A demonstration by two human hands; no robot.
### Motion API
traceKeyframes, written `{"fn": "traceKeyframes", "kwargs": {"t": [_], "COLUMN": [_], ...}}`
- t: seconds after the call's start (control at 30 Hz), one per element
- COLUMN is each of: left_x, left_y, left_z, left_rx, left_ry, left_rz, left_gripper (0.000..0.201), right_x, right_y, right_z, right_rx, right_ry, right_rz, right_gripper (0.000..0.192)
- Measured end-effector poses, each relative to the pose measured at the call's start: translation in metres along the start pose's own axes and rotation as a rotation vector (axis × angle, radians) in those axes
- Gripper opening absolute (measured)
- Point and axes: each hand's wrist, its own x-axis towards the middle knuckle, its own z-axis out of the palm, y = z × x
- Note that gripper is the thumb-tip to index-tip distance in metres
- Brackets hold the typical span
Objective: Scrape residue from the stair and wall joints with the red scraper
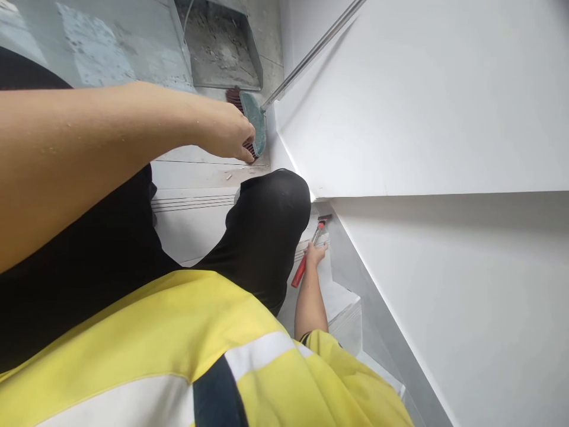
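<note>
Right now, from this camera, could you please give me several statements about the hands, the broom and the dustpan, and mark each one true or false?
1. The right hand holds a red-handled scraper. True.
2. Both hands wear gloves. False: both are bare.
3. In this view, the left hand partly overlaps the broom head. True.
4. The broom pole is bright red. False: it is silver-coloured.
5. Dirt shows in the dustpan. True.
6. The broom head lies inside the dustpan. False: it is outside, next to it.
</note>
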Motion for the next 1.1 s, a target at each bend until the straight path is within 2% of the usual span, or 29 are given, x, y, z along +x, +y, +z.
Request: {"fn": "traceKeyframes", "kwargs": {"t": [0.13, 0.23, 0.3, 0.4, 0.5, 0.57, 0.67, 0.77, 0.93, 1.03, 1.1], "left_x": [0.002, 0.004, 0.004, 0.005, 0.005, 0.005, 0.004, 0.004, 0.006, 0.004, 0.002], "left_y": [-0.002, -0.001, -0.001, 0.0, -0.001, -0.001, -0.003, -0.006, -0.005, -0.002, -0.002], "left_z": [0.0, 0.0, 0.001, 0.0, 0.0, 0.001, 0.002, 0.001, 0.0, -0.001, -0.001], "left_rx": [-0.018, -0.028, -0.036, -0.02, 0.105, 0.176, 0.215, 0.224, 0.231, 0.228, 0.248], "left_ry": [-0.015, 0.0, 0.01, 0.0, -0.025, -0.028, -0.016, -0.064, -0.138, -0.17, -0.176], "left_rz": [0.038, 0.077, 0.1, 0.124, 0.102, 0.108, 0.129, 0.083, 0.04, -0.009, -0.021], "left_gripper": [0.07, 0.078, 0.081, 0.086, 0.083, 0.078, 0.064, 0.057, 0.062, 0.067, 0.068], "right_x": [0.017, 0.018, 0.012, -0.002, -0.017, -0.027, -0.039, -0.05, -0.067, -0.077, -0.079], "right_y": [-0.037, -0.046, -0.036, -0.005, 0.021, 0.027, 0.017, -0.008, -0.033, -0.031, -0.028], "right_z": [0.029, 0.032, 0.025, 0.008, -0.003, -0.002, 0.009, 0.024, 0.049, 0.061, 0.062], "right_rx": [-0.001, 0.04, 0.078, 0.158, 0.262, 0.335, 0.52, 0.75, 0.927, 0.925, 0.922], "right_ry": [-0.05, -0.079, -0.077, -0.024, 0.039, 0.038, -0.086, -0.312, -0.617, -0.7, -0.708], "right_rz": [0.01, 0.02, 0.028, 0.063, 0.137, 0.174, 0.24, 0.342, 0.419, 0.42, 0.429], "right_gripper": [0.072, 0.068, 0.065, 0.061, 0.051, 0.042, 0.035, 0.033, 0.014, 0.007, 0.006]}}
